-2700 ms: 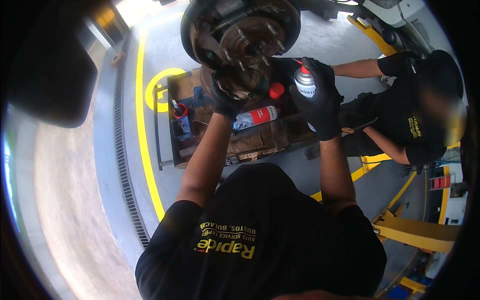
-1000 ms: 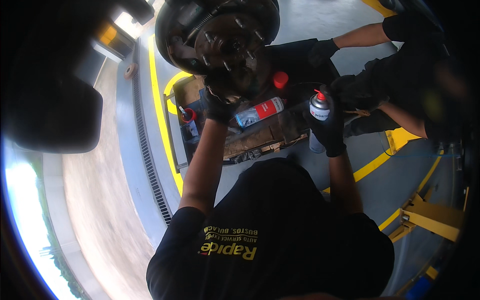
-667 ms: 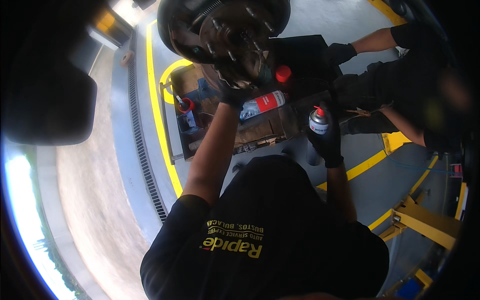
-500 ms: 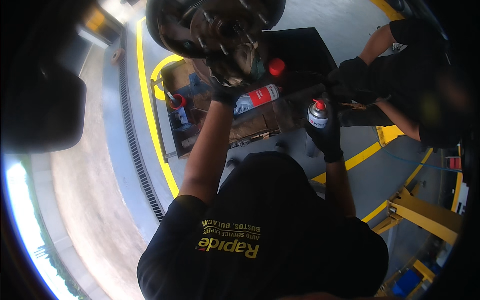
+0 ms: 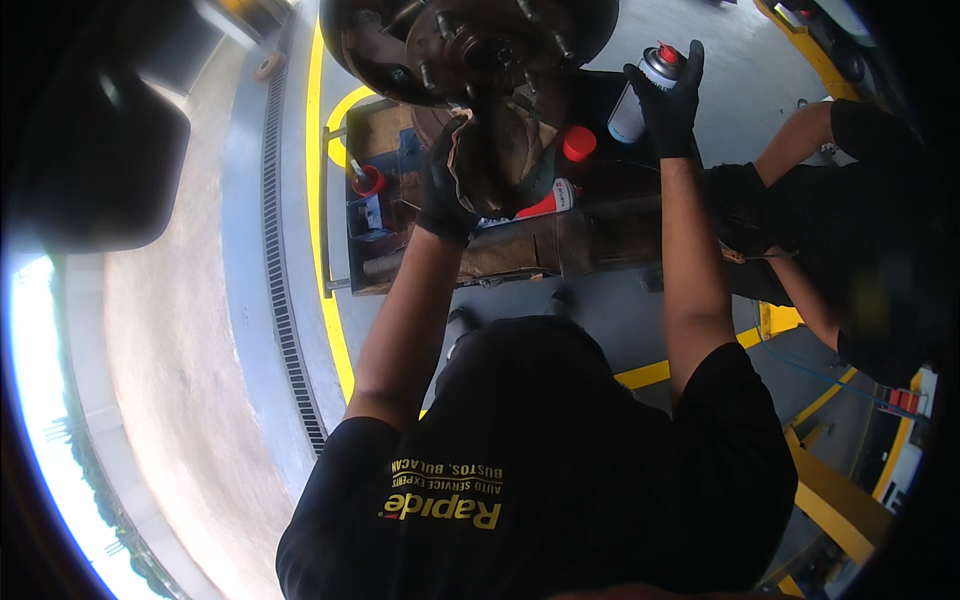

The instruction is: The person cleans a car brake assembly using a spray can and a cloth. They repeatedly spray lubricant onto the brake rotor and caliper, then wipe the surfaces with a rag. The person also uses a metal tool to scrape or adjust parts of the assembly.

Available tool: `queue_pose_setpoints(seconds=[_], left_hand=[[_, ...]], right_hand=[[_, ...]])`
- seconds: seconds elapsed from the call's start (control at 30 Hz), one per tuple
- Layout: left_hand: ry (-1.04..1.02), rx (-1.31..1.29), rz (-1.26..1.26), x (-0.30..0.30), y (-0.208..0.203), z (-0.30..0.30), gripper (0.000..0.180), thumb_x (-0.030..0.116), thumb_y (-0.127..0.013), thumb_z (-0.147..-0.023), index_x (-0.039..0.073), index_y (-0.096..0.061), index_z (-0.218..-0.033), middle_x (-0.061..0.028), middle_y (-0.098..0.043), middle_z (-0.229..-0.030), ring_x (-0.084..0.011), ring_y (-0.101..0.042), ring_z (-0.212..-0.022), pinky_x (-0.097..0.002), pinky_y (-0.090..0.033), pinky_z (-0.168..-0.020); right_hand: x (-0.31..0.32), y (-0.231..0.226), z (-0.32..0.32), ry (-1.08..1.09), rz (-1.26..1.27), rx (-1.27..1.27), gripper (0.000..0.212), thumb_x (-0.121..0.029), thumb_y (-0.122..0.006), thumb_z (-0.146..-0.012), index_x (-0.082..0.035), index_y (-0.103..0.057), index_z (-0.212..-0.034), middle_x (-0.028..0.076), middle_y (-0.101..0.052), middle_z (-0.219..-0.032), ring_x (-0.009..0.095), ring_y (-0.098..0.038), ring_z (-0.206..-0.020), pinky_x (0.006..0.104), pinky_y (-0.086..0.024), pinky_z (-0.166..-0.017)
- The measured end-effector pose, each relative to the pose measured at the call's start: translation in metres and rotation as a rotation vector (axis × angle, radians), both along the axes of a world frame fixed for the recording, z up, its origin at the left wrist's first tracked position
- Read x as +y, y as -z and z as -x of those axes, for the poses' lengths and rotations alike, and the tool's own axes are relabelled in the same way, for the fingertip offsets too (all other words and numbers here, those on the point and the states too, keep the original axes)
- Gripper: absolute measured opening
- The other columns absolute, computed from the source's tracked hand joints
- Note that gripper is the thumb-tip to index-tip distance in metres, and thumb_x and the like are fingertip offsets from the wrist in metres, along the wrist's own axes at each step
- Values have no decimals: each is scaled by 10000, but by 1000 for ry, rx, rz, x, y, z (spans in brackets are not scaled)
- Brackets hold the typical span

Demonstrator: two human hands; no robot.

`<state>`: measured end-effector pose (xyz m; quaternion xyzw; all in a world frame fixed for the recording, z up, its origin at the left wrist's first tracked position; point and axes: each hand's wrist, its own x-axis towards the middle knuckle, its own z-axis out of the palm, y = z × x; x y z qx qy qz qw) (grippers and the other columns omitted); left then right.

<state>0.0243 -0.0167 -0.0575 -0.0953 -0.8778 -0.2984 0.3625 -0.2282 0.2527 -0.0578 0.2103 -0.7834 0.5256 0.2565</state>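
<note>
My right hand (image 5: 672, 112), in a black glove, grips a spray can (image 5: 630, 112) with a red nozzle, held tilted above the far right of the tool cart. One finger of that hand points up beside the nozzle. My left hand (image 5: 445, 190), also gloved in black, is closed on the left edge of a crumpled, dirty brown rag-like piece (image 5: 515, 150). Directly above it hangs a wheel hub (image 5: 470, 45) with several studs. Part of the left fingers is hidden behind the piece.
Below me stands the dark tool cart (image 5: 615, 232). On it are a red cap (image 5: 579, 143), a red-and-white can (image 5: 550, 201) lying on its side, and a red cup (image 5: 368, 181). Another person (image 5: 800, 190) works close on the right. A yellow lift arm (image 5: 840, 500) lies at lower right.
My right hand has swung up and away from my body with the spray can, from beside the cart to above its far side. The left hand has tipped up with the rag-like piece.
</note>
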Motion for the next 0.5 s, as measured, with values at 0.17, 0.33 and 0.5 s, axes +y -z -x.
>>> queue_pose_setpoints(seconds=[0.17,0.33,0.5], left_hand=[[-114,-166,-130,7,63,-48,497,240,-747,-966,7,-639,-1391,-191,-705,-1347,-361,-684,-1269,-404,-545,-1079],[-200,-206,-273,25,63,-37,447,191,-714,-1009,41,-612,-1418,-211,-725,-1305,-394,-693,-1243,-420,-545,-1058],[-295,-151,-481,35,2,23,168,102,-613,-1054,69,-634,-1217,-137,-747,-1093,-328,-732,-1062,-435,-557,-881]], right_hand=[[-29,42,37,-33,-321,-386,1238,-394,-1003,-744,19,-284,-1664,304,-541,-1553,429,-567,-1433,488,-490,-1164],[-12,61,27,4,-322,-256,1192,-441,-964,-781,18,-299,-1657,315,-542,-1539,435,-570,-1419,478,-503,-1148],[1,91,-34,-46,141,-51,977,-271,-869,-938,12,-289,-1671,250,-557,-1529,371,-613,-1367,482,-523,-1119]])
